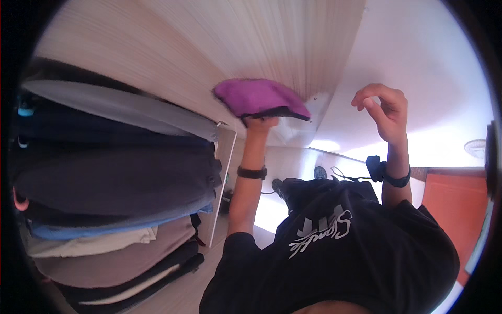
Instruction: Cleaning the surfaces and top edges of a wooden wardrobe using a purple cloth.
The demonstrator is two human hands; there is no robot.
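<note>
My left hand (262, 122) is raised at the centre, mostly hidden by a purple cloth (261, 96) with a dark edge. The cloth lies over the fingers, close to a light wood-grain panel (196, 39); whether it touches the panel cannot be told. A dark band circles the left wrist. My right hand (386, 110) is raised in front of a pale, shiny surface (392, 51). Its fingers are loosely curled, with a gap to the thumb, and nothing is in it. A black strap with a small black device is on the right wrist.
Trousers and other garments (117, 180) hang in an open wardrobe compartment on the left, beside an upright panel edge (223, 188). An orange-red panel (451, 212) stands at the right. A thin cable (353, 178) runs near the right wrist. Both shoes show below.
</note>
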